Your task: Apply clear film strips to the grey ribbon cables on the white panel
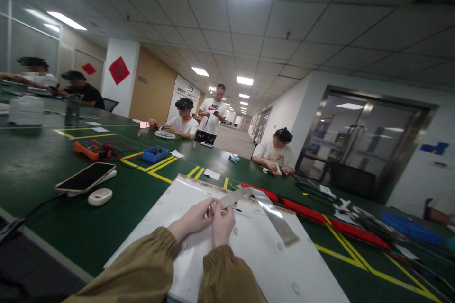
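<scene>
Both my hands meet over a large white panel (249, 255) lying on the green table (42, 170). My left hand (194, 220) and my right hand (223, 222) pinch the near end of a thin silvery flat ribbon strip (265, 208). The strip rises from my fingers, bends near the panel's far edge and runs back down to the right across the panel, ending in a darker tab. Both hands have fingers closed on the strip. Olive sleeves cover my forearms.
A phone (85, 177) and a white oval device (100, 196) lie at the left, with an orange multimeter (90, 149) and a blue tray (155, 154) beyond. Red strips (320, 218) and cables lie at the right. Several people sit or stand around the table.
</scene>
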Tool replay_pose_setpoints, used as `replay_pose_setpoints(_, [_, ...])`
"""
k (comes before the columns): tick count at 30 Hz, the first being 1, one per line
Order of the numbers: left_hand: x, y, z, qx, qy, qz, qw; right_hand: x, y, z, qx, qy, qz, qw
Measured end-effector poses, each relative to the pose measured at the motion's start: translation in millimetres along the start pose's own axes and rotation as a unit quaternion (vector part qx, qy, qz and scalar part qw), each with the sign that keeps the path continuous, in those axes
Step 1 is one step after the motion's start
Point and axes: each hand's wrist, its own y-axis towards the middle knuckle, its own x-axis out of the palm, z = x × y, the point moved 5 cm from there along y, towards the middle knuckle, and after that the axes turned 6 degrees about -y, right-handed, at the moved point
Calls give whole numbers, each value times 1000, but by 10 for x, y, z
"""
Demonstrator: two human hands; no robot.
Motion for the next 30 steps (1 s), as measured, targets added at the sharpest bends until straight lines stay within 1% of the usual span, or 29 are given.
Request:
replay_pose_setpoints(4, [30,-16,-95,-6,3,-6,1000,4,-3,-12,-8,-9,1,1000])
replay_pose_setpoints(7, [56,-30,-171,-27,8,-18,999,-3,-6,-8,-11,-25,5,1000])
replay_pose_setpoints(9, [66,-38,-186,-43,10,-29,999,-2,-3,8,-12,-31,4,999])
replay_pose_setpoints(13, [60,-42,-143,-57,31,-42,997,10,7,29,-20,-35,-5,999])
replay_pose_setpoints(18, [37,-33,-96,-44,54,-35,997,14,10,39,-15,-25,-7,1000])
replay_pose_setpoints(23, [34,-42,-65,-38,45,-42,997,34,8,56,-15,3,-14,1000])
replay_pose_setpoints(30, [14,-36,26,-10,33,-49,998,30,21,66,-32,-9,-3,999])
